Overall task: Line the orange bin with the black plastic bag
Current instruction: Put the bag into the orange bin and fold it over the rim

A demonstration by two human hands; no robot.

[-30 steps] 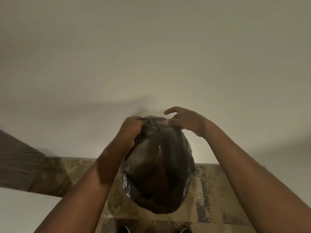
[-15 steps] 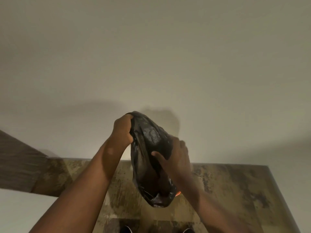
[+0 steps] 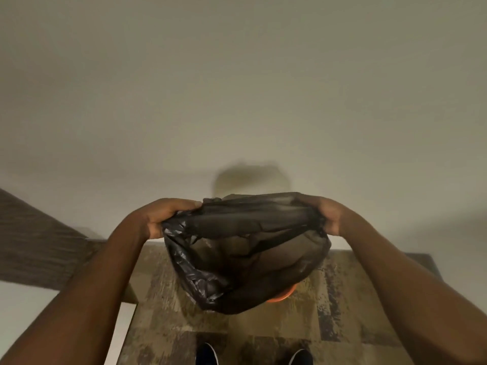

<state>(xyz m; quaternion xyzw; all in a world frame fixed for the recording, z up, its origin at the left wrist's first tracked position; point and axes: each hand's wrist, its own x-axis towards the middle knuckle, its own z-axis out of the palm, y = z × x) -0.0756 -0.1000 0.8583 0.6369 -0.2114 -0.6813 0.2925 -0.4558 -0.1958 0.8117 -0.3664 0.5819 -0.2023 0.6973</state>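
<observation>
Standing on the patterned floor (image 3: 342, 312), two dark shoes (image 3: 205, 354) show at its near edge. A bit further in, between the shoes and the floor's far edge, sits the orange bin (image 3: 280, 297). Only a small curved bit of it peeks out, because the black plastic bag (image 3: 237, 259) hangs in front and hides the rest. I cannot tell if the bag touches the bin yet. The left hand (image 3: 163, 217) grips one side of the bag's mouth and the right hand (image 3: 329, 214) grips the other side, stretching it wide open. The bag looks thin, so a hard pull could rip it. It hides the bin, so it could come down to one side and miss. If one hand slips, the mouth could flop shut. Behind it all is a plain wall (image 3: 237, 101).
</observation>
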